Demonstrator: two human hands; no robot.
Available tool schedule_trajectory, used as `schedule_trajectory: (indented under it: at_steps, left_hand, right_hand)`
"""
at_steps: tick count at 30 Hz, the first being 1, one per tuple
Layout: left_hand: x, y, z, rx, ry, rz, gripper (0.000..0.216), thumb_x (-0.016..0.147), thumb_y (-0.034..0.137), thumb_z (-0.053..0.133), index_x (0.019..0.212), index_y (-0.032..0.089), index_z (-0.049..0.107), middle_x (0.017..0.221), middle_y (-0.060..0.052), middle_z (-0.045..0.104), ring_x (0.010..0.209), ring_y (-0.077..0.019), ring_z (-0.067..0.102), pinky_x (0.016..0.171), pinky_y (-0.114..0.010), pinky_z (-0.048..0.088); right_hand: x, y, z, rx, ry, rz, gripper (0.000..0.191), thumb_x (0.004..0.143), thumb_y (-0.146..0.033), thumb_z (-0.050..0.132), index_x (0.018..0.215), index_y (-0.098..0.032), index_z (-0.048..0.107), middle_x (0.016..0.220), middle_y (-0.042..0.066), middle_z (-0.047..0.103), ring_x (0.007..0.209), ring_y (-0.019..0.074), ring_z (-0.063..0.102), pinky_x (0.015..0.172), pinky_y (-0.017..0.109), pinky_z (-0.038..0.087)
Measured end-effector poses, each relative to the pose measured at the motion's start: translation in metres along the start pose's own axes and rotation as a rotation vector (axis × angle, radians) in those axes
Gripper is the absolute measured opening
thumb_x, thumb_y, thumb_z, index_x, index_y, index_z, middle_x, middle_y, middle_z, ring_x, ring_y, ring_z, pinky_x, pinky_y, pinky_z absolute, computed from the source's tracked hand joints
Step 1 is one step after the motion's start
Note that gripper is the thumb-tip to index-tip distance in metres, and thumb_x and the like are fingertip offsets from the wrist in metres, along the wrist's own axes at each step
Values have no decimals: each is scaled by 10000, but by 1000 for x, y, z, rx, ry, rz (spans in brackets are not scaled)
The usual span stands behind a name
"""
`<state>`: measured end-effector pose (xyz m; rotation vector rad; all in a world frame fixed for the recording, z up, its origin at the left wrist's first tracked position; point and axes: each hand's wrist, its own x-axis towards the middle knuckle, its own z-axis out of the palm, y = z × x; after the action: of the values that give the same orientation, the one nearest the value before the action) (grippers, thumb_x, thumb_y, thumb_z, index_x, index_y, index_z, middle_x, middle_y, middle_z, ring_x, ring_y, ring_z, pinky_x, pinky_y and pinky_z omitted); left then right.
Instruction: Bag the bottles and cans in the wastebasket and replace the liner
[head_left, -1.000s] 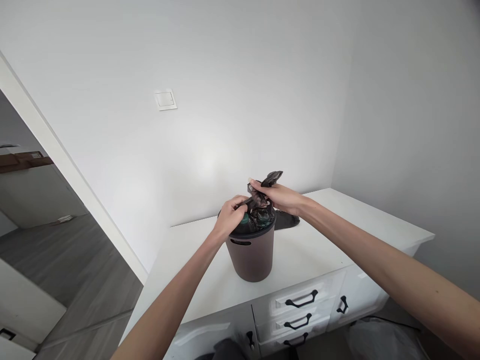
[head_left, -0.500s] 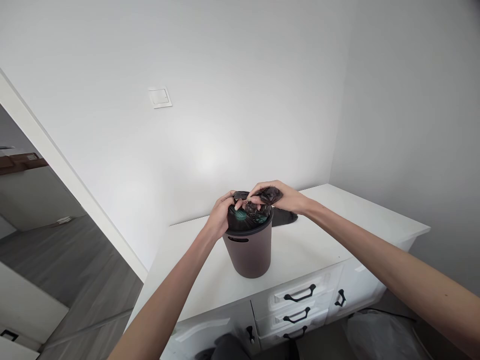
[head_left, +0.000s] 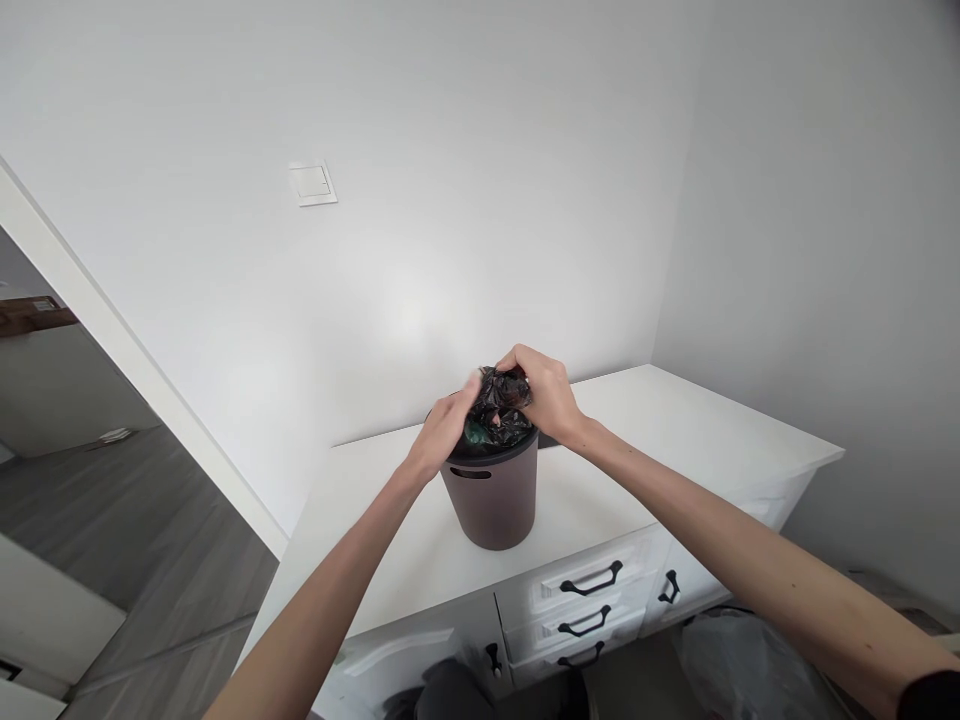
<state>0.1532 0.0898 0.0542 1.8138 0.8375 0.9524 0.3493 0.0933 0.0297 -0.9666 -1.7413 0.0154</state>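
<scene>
Nearest to me, at the lower edge of the view, a grey bag lies on the floor in front of the white cabinet. The cabinet front carries drawers with black handles.

On the cabinet top, near its front edge, a brown round bin stands upright. A slot handle is cut into its wall just below the rim.

A black bag sits in the bin. Its crumpled top is gathered above the rim, and something green shows through on its left.

My left hand rests against the bin's left rim, fingers reaching up into the gathered plastic. The fingertips are blurred, so I cannot tell whether that grip is closed.

My right hand comes over from the right side. Its fingers are curled tight around the bunched top of the black bag, holding it just above the bin's mouth.

Behind the bin, the cabinet top meets a plain white wall. A white wall switch sits higher up to the left. A white door frame runs diagonally at far left, with grey flooring beyond.
</scene>
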Motion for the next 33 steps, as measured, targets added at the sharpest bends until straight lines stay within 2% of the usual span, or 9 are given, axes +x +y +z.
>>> schedule_trajectory:
  at_steps: [4,8,12,15,17,20,22,28,33]
  left_hand:
    - [6,3,3,-187,144,-136,616,863,792,579,802,207,763,814,-81,744,925,-266,685,859,-357,504]
    - [9,8,5,-245,215,-208,489,734,666,828,873,198,791,887,-73,763,928,-242,681,833,-332,503]
    - [11,2,1,-287,258,-196,423,712,570,882,890,197,792,975,-74,766,921,-212,680,821,-309,500]
    - [16,-11,-5,-194,313,-138,382,750,562,850,825,198,763,935,-64,762,903,-215,679,828,-316,500]
    - [21,-21,-12,-40,360,-66,356,805,560,792,795,207,747,922,-64,767,915,-232,682,849,-336,500]
    - [34,-34,-27,361,449,42,279,866,505,719,823,231,755,1032,-72,783,1030,-277,671,927,-383,483]
    - [43,-41,-38,552,486,52,214,861,446,719,828,237,751,1080,-77,783,1095,-306,653,962,-408,463]
    - [59,-62,-55,604,435,-34,197,856,363,698,713,229,681,943,-78,788,1010,-292,693,877,-376,485]
    - [54,-63,-56,571,400,25,271,919,471,639,776,241,654,898,-48,801,942,-237,713,840,-333,506]
  right_hand:
    - [-2,-3,11,-120,48,-62,240,824,-91,540,991,-249,609,1102,67,673,936,222,605,778,310,420]
    - [0,-9,14,-231,93,-84,250,823,-69,511,965,-233,635,1048,85,635,941,238,569,778,317,401]
    - [-3,-11,7,-195,-99,-104,470,760,-13,477,1147,-238,621,933,45,655,852,222,586,752,297,397]
    - [-8,-9,1,-188,-216,-140,659,707,8,471,1308,-253,547,962,30,667,844,218,591,743,287,395]
    - [-11,-10,-2,-184,-266,-161,647,735,0,475,1328,-254,524,940,23,660,837,217,588,733,284,390]
    - [-16,-15,-7,-172,-352,-153,590,774,0,469,1304,-255,514,894,8,645,786,202,576,689,276,368]
    - [-22,-22,-12,-160,-406,-139,556,781,5,465,1269,-257,511,892,3,641,764,192,571,666,272,358]
    - [-45,-47,-25,-66,-532,-193,399,840,-8,457,1152,-248,521,904,9,656,807,188,596,736,293,414]
    - [-57,-52,-34,-52,-524,-89,336,869,-44,480,1117,-266,524,843,-17,641,720,173,564,673,278,399]
